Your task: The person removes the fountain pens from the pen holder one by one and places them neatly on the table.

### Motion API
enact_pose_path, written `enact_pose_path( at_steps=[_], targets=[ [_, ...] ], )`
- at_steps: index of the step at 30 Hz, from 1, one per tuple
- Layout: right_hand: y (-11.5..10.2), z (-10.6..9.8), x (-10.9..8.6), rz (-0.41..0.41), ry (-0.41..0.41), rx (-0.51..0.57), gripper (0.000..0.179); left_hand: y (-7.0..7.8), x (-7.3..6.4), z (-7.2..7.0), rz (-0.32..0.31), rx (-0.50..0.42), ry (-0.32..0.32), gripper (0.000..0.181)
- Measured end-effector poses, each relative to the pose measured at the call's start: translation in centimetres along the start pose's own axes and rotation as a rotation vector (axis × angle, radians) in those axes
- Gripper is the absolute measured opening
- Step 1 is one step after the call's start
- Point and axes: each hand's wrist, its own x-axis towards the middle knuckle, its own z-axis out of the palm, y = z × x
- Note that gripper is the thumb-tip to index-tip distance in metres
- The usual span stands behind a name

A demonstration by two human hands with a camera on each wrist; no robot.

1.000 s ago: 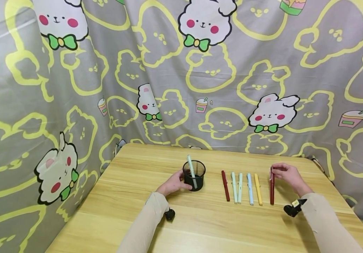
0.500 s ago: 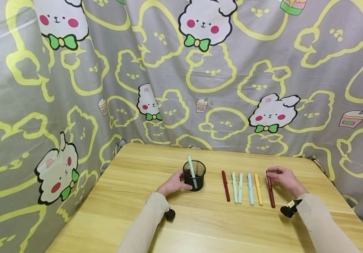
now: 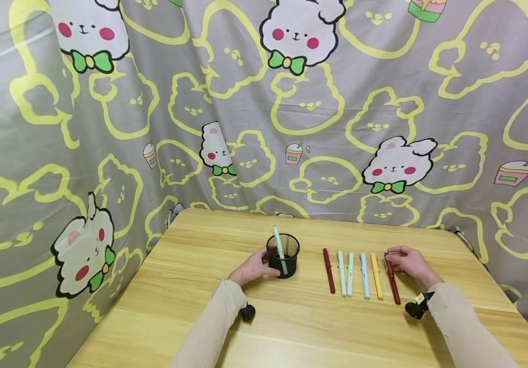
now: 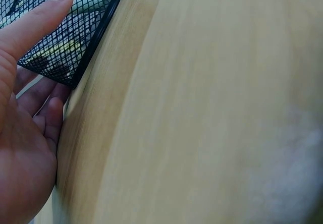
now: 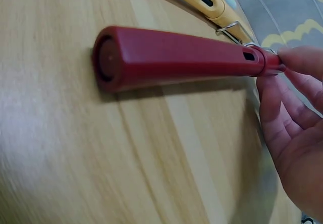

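On the left, a black mesh pen cup (image 3: 288, 268) stands upright on the table, with one mint-green pen (image 3: 276, 236) leaning inside it. My left hand (image 3: 253, 267) holds the cup's near left side, the thumb lying along the mesh (image 4: 75, 37) in the left wrist view. Over on the right, my right hand (image 3: 412, 263) pinches a dark red pen (image 3: 393, 286) by its clip end. In the right wrist view the pen's barrel (image 5: 186, 55) points away from the fingers, close above or on the tabletop. Beside it lies a yellow pen (image 3: 376, 278).
Left of the yellow pen, a light blue pen (image 3: 365, 278), two mint-green pens (image 3: 341, 276) and another dark red pen (image 3: 329, 273) lie in a row. The wooden table (image 3: 291, 327) meets a patterned curtain (image 3: 328, 128) behind and at the left.
My right hand has moved left with the dark red pen, bringing it nearer the yellow pen and tilting it slightly. My left hand and the cup have stayed put.
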Motion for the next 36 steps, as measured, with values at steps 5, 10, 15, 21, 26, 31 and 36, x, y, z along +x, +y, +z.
enact_pose_path(
  at_steps=[5, 10, 15, 21, 26, 31, 36],
  targets=[
    [-0.3, 0.2, -0.2, 0.002, 0.011, -0.089, 0.050, -0.2, 0.1, 0.0, -0.020, 0.018, 0.014, 0.066],
    [-0.5, 0.4, -0.2, -0.014, 0.006, -0.131, 0.046, -0.3, 0.0, 0.0, -0.037, 0.010, 0.023, 0.066],
    [-0.8, 0.9, -0.3, -0.020, 0.003, -0.184, 0.041, -0.4, 0.0, 0.0, -0.032, 0.009, 0.024, 0.064],
    [-1.3, 1.3, -0.3, -0.044, 0.005, -0.264, 0.037, -0.4, 0.0, 0.0, -0.024, -0.001, 0.012, 0.066],
    [-1.2, 1.5, -0.2, -0.060, 0.012, -0.312, 0.036, 1.6, -0.8, -0.1, -0.021, -0.016, -0.004, 0.065],
    [-1.0, 1.4, 0.0, -0.050, 0.008, -0.322, 0.034, 2.8, -1.4, -0.2, -0.021, -0.018, 0.000, 0.063],
    [-1.0, 1.4, 0.1, -0.036, -0.004, -0.311, 0.033, 2.6, -1.4, -0.1, -0.024, -0.025, -0.001, 0.064]
  ],
)
